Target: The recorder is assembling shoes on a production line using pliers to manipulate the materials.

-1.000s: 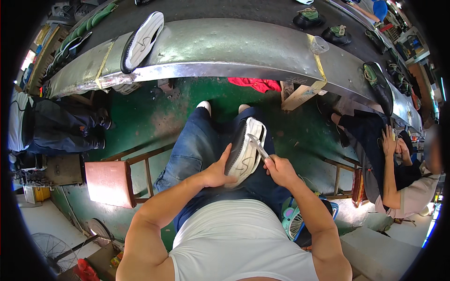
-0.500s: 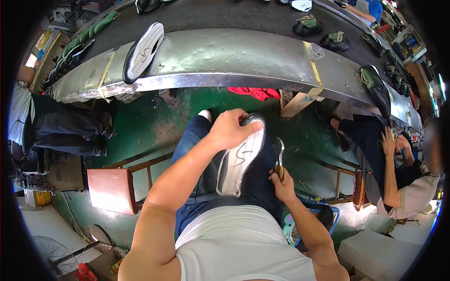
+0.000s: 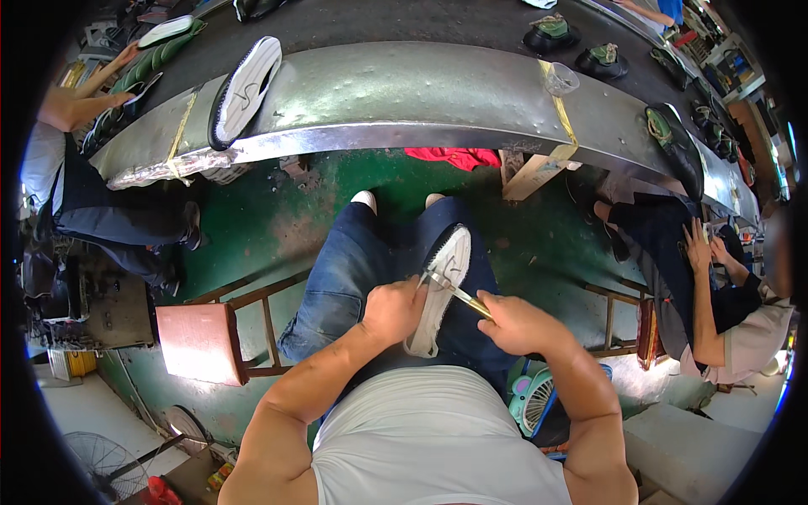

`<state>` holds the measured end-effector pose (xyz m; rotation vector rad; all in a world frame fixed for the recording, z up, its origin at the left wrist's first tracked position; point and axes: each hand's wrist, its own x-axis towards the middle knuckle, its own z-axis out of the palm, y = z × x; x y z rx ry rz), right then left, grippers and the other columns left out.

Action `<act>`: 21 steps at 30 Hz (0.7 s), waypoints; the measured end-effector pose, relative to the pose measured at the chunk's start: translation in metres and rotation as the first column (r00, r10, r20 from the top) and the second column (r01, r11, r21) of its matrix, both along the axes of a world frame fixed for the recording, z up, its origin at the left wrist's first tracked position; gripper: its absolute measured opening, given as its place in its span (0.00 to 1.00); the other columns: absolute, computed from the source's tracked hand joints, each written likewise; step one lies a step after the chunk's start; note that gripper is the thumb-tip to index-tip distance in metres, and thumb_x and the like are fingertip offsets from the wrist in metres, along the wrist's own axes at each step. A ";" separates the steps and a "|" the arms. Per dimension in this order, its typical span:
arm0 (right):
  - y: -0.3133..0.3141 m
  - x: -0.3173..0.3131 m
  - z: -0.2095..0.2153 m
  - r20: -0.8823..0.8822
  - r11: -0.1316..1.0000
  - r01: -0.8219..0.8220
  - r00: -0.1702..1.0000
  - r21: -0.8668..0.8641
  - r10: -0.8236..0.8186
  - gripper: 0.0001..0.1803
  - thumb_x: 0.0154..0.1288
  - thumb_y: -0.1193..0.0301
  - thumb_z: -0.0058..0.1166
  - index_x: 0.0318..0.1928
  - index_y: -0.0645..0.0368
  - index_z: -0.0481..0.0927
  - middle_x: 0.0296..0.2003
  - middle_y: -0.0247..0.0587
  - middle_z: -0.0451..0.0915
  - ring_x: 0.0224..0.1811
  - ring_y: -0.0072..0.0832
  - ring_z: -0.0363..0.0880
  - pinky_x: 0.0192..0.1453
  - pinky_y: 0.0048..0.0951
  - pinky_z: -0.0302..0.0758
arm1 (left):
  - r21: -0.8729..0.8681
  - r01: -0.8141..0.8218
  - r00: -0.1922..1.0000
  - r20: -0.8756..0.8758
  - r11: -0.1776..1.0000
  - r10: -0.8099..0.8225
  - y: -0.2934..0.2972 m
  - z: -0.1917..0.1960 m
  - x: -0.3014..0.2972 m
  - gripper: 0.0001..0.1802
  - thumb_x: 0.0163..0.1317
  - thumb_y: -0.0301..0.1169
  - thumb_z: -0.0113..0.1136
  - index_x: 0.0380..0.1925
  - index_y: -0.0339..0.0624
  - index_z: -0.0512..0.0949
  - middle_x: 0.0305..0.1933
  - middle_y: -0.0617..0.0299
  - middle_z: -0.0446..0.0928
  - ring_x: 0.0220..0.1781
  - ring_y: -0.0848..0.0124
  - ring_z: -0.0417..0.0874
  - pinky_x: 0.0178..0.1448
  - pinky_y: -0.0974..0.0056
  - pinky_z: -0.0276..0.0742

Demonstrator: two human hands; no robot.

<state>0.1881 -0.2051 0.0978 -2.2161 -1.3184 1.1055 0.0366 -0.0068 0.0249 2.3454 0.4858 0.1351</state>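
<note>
Shoe sole worked on in the lap with a slim tool

The left hand [image 3: 394, 310] is wrapped round the edge of a white shoe [image 3: 439, 290] lying sole-up on the person's denim-clad thighs, while the right hand [image 3: 518, 321] is closed on a thin metal tool [image 3: 455, 291] whose tip rests on the sole; a long metal tabletop [image 3: 404, 97] curves ahead, another shoe [image 3: 245, 88] on it
</note>
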 end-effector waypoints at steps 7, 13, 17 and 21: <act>0.020 0.002 0.002 0.070 0.991 -0.082 0.994 -0.108 0.090 0.15 0.69 0.64 0.52 0.45 0.66 0.75 0.36 0.59 0.82 0.41 0.56 0.82 0.46 0.53 0.76 | -0.808 -0.171 0.940 0.037 0.563 0.339 -0.002 -0.069 -0.004 0.25 0.79 0.42 0.43 0.67 0.38 0.70 0.66 0.51 0.73 0.69 0.60 0.71 0.73 0.59 0.64; 0.002 -0.068 -0.071 -0.209 0.871 0.479 0.868 0.112 -0.450 0.18 0.69 0.66 0.56 0.55 0.62 0.77 0.41 0.58 0.83 0.43 0.55 0.83 0.49 0.46 0.78 | -0.997 -0.056 0.990 -0.049 0.050 0.135 0.014 -0.051 0.010 0.35 0.78 0.44 0.48 0.78 0.45 0.51 0.72 0.57 0.67 0.71 0.68 0.67 0.74 0.63 0.62; -0.001 -0.034 -0.039 -0.438 0.901 0.411 0.790 -0.141 -0.429 0.20 0.69 0.68 0.56 0.57 0.64 0.76 0.43 0.59 0.82 0.47 0.54 0.82 0.53 0.44 0.77 | -0.977 -0.025 0.997 -0.010 0.211 0.071 0.018 -0.057 0.018 0.39 0.74 0.42 0.57 0.78 0.45 0.52 0.71 0.58 0.69 0.69 0.71 0.69 0.73 0.65 0.64; -0.001 -0.020 -0.042 0.174 0.959 0.173 0.961 0.223 -0.214 0.24 0.67 0.73 0.54 0.61 0.70 0.71 0.49 0.66 0.79 0.52 0.56 0.80 0.58 0.44 0.76 | -0.960 -0.077 0.993 -0.048 0.270 0.112 0.008 -0.051 0.018 0.39 0.74 0.40 0.58 0.78 0.46 0.52 0.70 0.59 0.69 0.67 0.72 0.70 0.72 0.67 0.63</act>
